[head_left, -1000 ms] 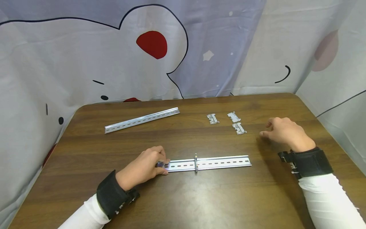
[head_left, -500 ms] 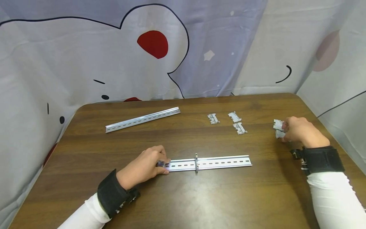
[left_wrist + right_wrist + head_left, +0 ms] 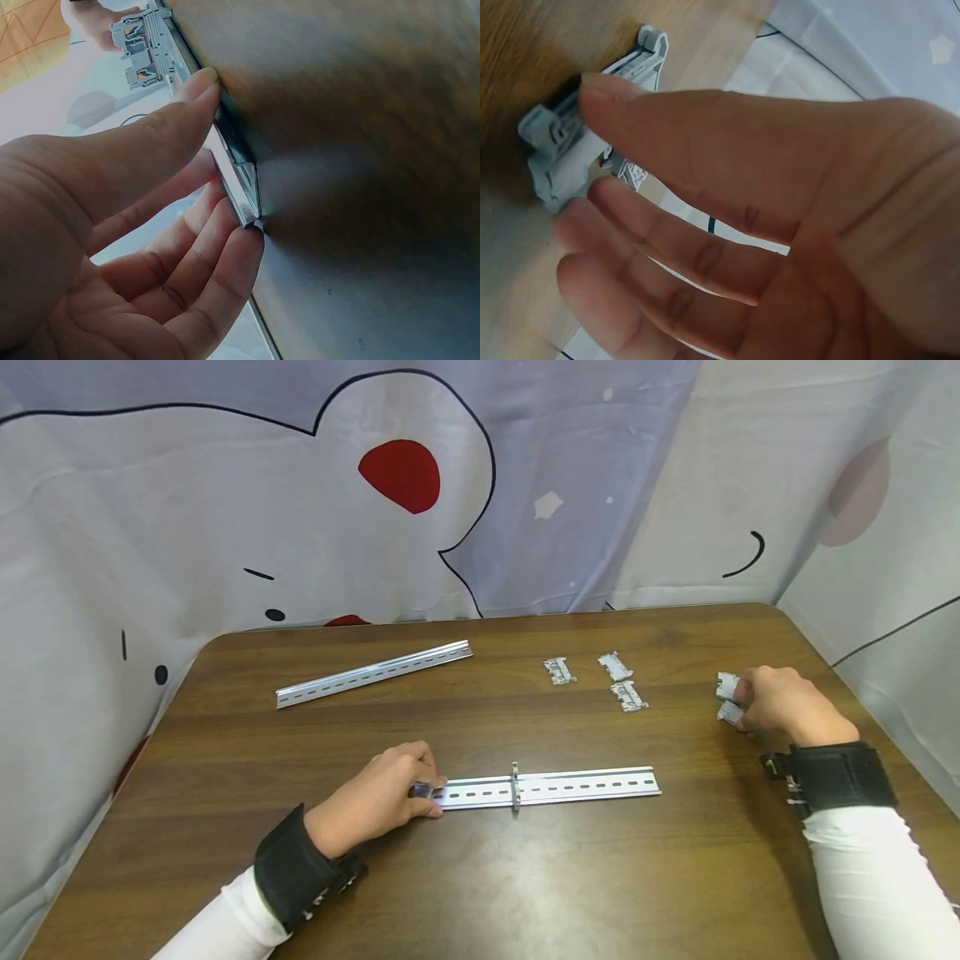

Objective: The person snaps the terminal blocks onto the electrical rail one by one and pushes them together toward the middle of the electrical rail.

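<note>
My left hand [image 3: 384, 789] grips the left end of a slotted metal DIN rail [image 3: 588, 786] on the table, thumb on the near edge and fingers round the far side. One grey terminal block [image 3: 140, 51] stands upright across that rail, left of its middle. At the table's right side my right hand [image 3: 793, 706] is at two flat grey terminal blocks. It pinches the nearer terminal block [image 3: 729, 714] between thumb and fingertips; the farther terminal block [image 3: 727, 686] lies right beside it. In the right wrist view the thumb covers part of a terminal block [image 3: 566, 161].
A second DIN rail [image 3: 375, 673] lies slanted at the back left of the wooden table [image 3: 480, 893]. Several loose terminal blocks, one terminal block [image 3: 558, 671] among them, lie at the back, right of centre. A patterned curtain [image 3: 225, 510] hangs behind the table.
My right hand has moved right to the two terminal blocks, its fingers now closed on the nearer one, which has shifted slightly. The left hand and rail stay in place.
</note>
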Available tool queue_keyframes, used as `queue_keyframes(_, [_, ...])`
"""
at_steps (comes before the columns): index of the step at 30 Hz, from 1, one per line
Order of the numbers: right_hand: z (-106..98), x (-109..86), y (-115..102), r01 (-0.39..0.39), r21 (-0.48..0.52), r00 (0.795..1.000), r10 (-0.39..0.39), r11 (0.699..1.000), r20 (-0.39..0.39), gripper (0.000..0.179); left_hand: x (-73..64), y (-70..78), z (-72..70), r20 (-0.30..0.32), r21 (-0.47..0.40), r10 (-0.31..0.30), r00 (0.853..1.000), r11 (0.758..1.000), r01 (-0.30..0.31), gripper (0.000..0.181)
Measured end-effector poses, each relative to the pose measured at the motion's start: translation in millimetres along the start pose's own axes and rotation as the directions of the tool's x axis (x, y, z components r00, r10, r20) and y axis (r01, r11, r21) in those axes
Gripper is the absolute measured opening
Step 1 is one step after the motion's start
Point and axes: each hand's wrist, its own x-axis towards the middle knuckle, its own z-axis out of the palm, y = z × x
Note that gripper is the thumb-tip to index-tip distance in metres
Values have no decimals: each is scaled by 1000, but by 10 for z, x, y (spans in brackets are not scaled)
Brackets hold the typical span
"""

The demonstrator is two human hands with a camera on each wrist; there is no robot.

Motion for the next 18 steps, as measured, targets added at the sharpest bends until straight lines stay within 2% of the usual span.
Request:
queue_keyframes(11, [-11, 9, -6, 29, 9, 999, -29, 1000, 34, 45, 3, 6, -4, 3, 8, -5, 1000, 1000, 5, 28])
queue_keyframes(18, [-44, -39, -39, -11, -24, 1000, 12, 1000, 26, 36, -3, 14, -11, 10, 5, -9, 1000, 1000, 9, 29])
